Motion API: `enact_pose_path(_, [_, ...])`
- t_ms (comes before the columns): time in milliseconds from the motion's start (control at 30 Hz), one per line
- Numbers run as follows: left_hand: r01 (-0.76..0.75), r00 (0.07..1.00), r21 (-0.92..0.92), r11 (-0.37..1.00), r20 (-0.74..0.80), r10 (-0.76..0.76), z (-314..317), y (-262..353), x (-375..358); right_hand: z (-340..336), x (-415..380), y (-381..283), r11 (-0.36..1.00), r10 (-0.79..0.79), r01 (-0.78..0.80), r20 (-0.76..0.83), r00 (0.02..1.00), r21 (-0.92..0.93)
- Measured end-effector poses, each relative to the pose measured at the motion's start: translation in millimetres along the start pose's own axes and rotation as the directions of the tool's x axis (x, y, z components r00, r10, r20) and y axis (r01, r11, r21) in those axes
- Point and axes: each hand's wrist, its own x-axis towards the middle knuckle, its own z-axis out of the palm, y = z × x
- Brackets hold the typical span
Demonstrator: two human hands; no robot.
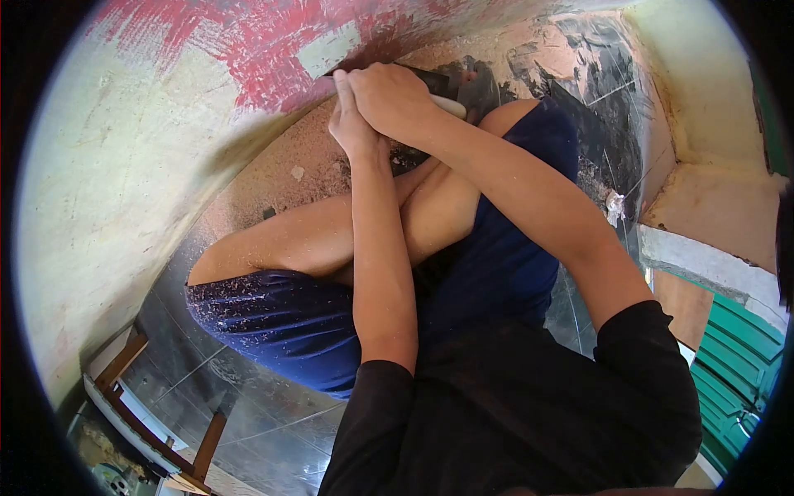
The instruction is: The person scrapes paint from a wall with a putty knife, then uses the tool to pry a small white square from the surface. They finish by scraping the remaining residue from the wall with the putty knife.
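My right hand (389, 97) is closed around what looks like a scraper, its pale rounded handle (449, 105) sticking out behind the fist. The blade is hidden. My left hand (354, 126) presses in against the right one at the front of the tool, one finger pointing towards the wall, the others partly covered. Both hands are at the foot of a curved-looking wall (141, 140), where red paint (273, 70) is streaked and partly scraped off. Flakes and dust lie on the floor beneath and on my legs.
My crossed legs (281, 236) are right under my forearms. Dark floor tiles (265, 405) carry pinkish dust (529, 66) near the wall. A crumpled white scrap (614, 207) lies at the right. Wooden furniture (124, 364) stands lower left, and a green door (740, 355) is at the right.
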Motion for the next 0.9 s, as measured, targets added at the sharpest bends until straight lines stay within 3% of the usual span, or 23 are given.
enact_pose_path(133, [0.031, 0.999, -0.105, 0.994, 0.037, -0.027, -7.3, 4.7, -2.1, -11.1, -4.5, -15.3, 0.999, -0.036, 0.036, -0.012, 0.999, 0.0])
enact_pose_path(300, [0.006, 1.0, 0.094, 0.996, 0.011, -0.007, 3.4, 1.1, -4.7, -2.1, -1.8, 6.8, 0.999, -0.037, 0.036, -0.04, 0.999, -0.011])
enact_pose_path(533, [-0.034, 0.999, 0.043, 0.999, 0.032, 0.032, -2.8, -2.6, -0.9, -2.6, -0.5, 1.9, 0.999, 0.0, 0.001, -0.007, 1.0, 0.033])
enact_pose_path(633, [-0.006, 0.999, -0.007, 1.0, 0.037, 0.006, -1.1, 5.8, -6.6, -4.2, 0.3, -7.7, 0.998, -0.06, 0.061, -0.036, 0.998, 0.028])
enact_pose_path(700, [0.094, 0.956, -0.313, 0.945, 0.292, 0.002, -3.2, 14.1, -14.9, -0.8, 4.8, -12.4, 0.995, -0.099, 0.101, -0.062, 0.993, 0.016])
enact_pose_path(900, [0.034, 0.991, -0.199, 0.979, 0.132, -0.008, -11.2, 5.9, 0.9, 6.4, 4.3, -9.3, 0.993, -0.084, 0.086, -0.033, 0.996, 0.082])
